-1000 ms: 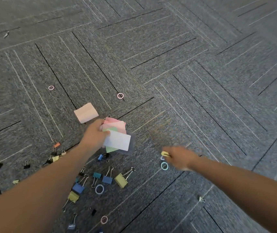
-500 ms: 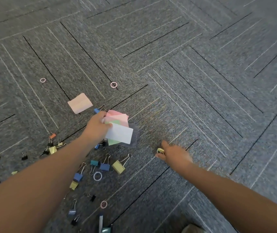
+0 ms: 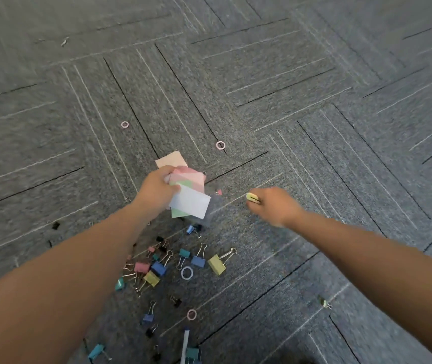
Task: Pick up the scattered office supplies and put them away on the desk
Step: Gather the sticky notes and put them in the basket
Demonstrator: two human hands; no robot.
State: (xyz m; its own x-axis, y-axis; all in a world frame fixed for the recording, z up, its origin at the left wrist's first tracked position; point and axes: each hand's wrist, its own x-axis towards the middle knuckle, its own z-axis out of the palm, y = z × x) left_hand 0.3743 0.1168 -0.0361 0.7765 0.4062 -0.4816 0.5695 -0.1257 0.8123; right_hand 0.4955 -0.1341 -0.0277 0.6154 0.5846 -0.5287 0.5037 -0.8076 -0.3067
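Observation:
My left hand (image 3: 157,189) grips a fanned stack of pink, green and white paper notes (image 3: 190,195) above the grey carpet. A peach note (image 3: 170,159) lies on the floor just behind that hand. My right hand (image 3: 275,206) is closed around a small yellow binder clip (image 3: 252,197) that sticks out between its fingertips. Below both hands, several coloured binder clips lie scattered, among them a large yellow clip (image 3: 217,263) and a blue clip (image 3: 198,260). Rubber rings lie about: a white ring (image 3: 186,273) and pink rings (image 3: 220,145) (image 3: 124,124).
The floor is grey carpet tile with a herringbone pattern. A lone small clip (image 3: 324,302) lies at the lower right. Small black clips (image 3: 56,225) lie at the left. More clips and a white strip (image 3: 184,345) sit near the bottom edge.
My right hand lifted away from the blue-white ring area with the yellow clip and moved up toward the paper stack. The camera view shifted, so the clip pile sits lower in the frame.

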